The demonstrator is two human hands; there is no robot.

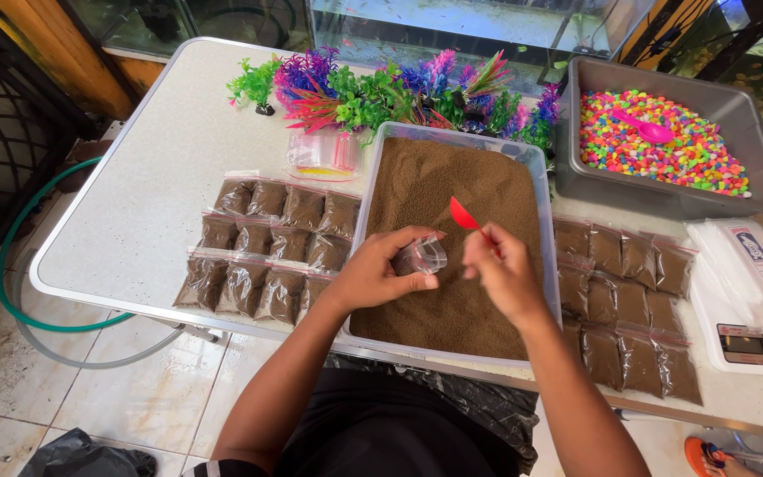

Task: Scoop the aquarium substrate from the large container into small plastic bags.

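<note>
The left hand [380, 276] fingers are curling shut around a small clear plastic bag [420, 256] while the right hand [507, 274] fingers are pinching a red plastic scoop [464, 216] over granular brown sand [452, 190].

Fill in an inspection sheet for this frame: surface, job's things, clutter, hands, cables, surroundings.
Surface: white folding table, speckled top.
Job's things: clear tub of brown granules; small clear bag; red scoop; filled bags left, more filled bags right.
Clutter: grey bin of coloured gravel with pink scoop; plastic plants; empty bags; scale.
Hands: left hand holds the small bag; right hand holds the red scoop.
Cables: nothing seen; green hose on floor.
Surroundings: tiled floor, aquariums behind.
</note>
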